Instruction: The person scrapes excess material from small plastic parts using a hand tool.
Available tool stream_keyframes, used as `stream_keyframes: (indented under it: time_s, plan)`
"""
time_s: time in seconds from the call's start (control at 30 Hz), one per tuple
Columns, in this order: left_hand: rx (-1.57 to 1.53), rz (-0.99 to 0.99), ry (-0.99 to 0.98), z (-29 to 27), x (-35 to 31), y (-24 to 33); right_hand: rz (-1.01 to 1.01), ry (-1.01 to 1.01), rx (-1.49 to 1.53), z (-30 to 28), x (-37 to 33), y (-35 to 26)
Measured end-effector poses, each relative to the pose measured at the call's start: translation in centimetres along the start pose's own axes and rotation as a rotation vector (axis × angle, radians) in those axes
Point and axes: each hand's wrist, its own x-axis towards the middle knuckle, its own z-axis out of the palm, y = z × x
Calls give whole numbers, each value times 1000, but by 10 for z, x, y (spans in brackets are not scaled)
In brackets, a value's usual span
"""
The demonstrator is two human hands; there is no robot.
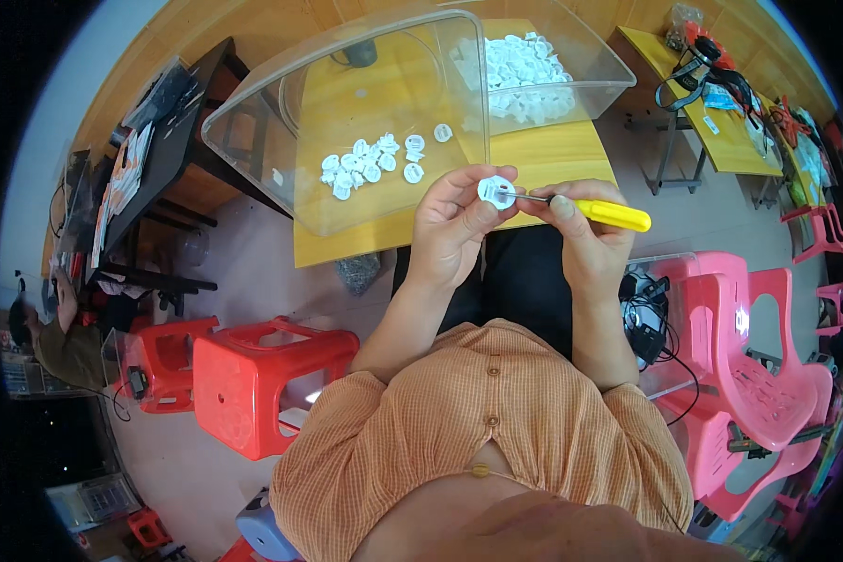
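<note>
Between the thumb and fingers of my left hand is a small round white plastic part, held up above my lap at the table's near edge. My right hand grips a screwdriver with a yellow handle. Its thin metal shaft points left, and the tip meets the face of the white part. Whether a screw sits under the tip is too small to tell. Beyond my left hand, several similar white parts lie in a loose group inside a clear plastic bin.
A second clear bin heaped with white pieces stands on the yellow table. Red stools are at my left, pink chairs and black cables at my right. A dark table stands far left, where another person sits.
</note>
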Motion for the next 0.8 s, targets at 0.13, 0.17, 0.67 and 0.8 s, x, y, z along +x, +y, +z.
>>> stream_keyframes:
  time_s: [0.13,0.17,0.67,0.8]
  plan:
    - [-88,-62,17,-2,1,-1,84,86,122,-3,4,-1]
    - [-89,-61,15,-1,1,0,93,104,143,-4,5,-1]
    - [73,22,56,9,-2,3,-9,-18,19,3,0,-2]
    - [121,56,82,7,-3,1,-28,-38,24,4,0,-1]
